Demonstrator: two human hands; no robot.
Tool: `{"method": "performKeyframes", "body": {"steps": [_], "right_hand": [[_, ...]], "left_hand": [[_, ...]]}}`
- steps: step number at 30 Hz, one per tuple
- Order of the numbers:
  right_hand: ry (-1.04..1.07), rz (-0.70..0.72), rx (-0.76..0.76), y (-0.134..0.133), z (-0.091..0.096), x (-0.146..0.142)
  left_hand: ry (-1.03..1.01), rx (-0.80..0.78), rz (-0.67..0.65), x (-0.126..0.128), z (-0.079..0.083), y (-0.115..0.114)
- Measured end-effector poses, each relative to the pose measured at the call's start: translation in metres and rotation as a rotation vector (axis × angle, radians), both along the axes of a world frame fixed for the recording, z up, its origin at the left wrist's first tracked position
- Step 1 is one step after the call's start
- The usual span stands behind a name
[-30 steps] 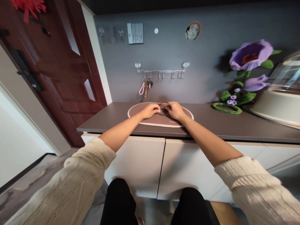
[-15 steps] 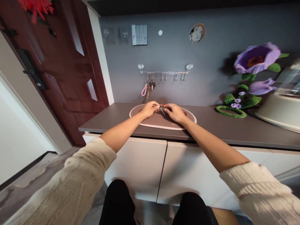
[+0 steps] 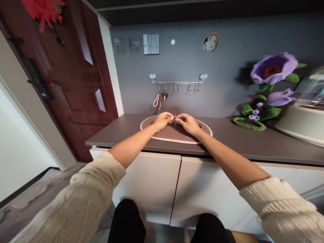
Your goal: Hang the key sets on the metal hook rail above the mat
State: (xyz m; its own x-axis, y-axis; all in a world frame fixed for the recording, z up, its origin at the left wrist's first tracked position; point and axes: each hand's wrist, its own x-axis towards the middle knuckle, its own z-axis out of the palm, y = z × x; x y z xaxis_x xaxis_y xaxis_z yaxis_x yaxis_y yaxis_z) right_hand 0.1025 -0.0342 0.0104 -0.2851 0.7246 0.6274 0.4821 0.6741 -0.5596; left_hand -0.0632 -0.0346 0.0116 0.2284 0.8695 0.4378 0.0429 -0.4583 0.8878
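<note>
Key-like metal piece (image 3: 174,122) hangs over the oval mat (image 3: 174,136), your left hand (image 3: 162,122) and right hand (image 3: 188,124) each clamping it in a fingertip grip. Two-handed handling seems the step; the next move should need steady pinches. A rail (image 3: 182,82) hangs behind the mat.

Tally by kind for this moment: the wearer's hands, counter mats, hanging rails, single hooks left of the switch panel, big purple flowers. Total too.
Hands: 2 (left hand, right hand)
Mat: 1
Hanging rail: 1
Single hooks: 2
Big purple flowers: 2
Total: 8
Uncounted: the metal bits at the fingertips, too small to tell apart.
</note>
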Motion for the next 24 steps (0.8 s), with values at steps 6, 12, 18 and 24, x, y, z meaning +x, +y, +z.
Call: {"method": "performKeyframes", "body": {"steps": [6, 12, 18, 24], "right_hand": [[0.097, 0.005, -0.074, 0.000, 0.003, -0.001], [0.215, -0.004, -0.081, 0.000, 0.008, 0.001], [0.273, -0.081, -0.022, 0.012, 0.021, 0.005], [0.387, -0.050, -0.080, 0.034, 0.043, 0.007]], "left_hand": [[-0.052, -0.017, 0.003, 0.008, 0.001, 0.000], [-0.003, 0.068, 0.071, 0.021, 0.010, 0.008], [0.029, 0.191, 0.197, 0.034, 0.021, 0.029], [0.289, 0.364, 0.500, 0.025, 0.018, 0.036]]}}
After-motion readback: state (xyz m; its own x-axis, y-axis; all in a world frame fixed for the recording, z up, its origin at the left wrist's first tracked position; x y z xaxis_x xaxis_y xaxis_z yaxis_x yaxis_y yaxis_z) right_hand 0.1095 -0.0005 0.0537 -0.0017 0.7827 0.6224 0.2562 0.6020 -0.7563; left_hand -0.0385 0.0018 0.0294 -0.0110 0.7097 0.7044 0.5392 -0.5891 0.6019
